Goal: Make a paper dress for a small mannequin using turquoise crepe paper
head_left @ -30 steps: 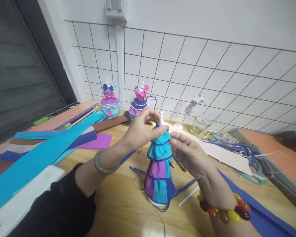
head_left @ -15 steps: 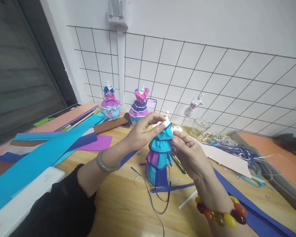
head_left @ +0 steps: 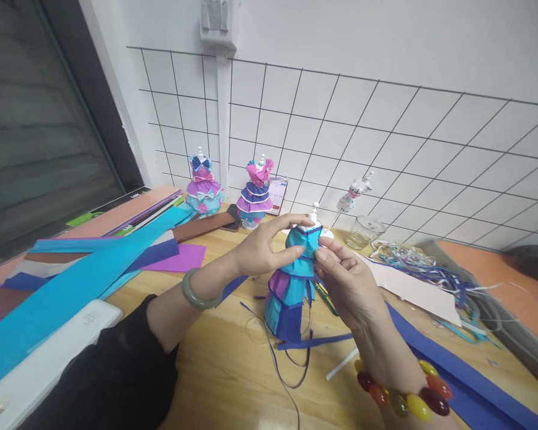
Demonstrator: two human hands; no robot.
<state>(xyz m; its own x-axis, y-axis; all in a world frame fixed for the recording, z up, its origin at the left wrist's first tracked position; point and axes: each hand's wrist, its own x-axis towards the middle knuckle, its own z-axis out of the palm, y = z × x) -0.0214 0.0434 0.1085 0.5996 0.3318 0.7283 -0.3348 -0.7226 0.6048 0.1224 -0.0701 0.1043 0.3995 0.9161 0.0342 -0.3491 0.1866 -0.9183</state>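
Note:
A miniature dress form in a tiered paper dress of turquoise, purple and dark blue stands in the middle of the table, leaning slightly right. My left hand wraps round its upper part, thumb on the turquoise bodice and fingers across the white shoulder. On the other side, my right hand pinches the bodice's right edge between thumb and index finger. Dark blue trim runs along the neckline. Around the dress's foot lie a dark blue strip and a curling thin ribbon.
Two dressed mini forms stand at the back beside a phone. A bare form tilts near a glass jar. Crepe paper strips and a white device lie left; tangled ribbons lie right.
My left thumb has slid down from the neckline onto the bodice. The form's top leans further right. My right hand keeps its pinch at the bodice edge.

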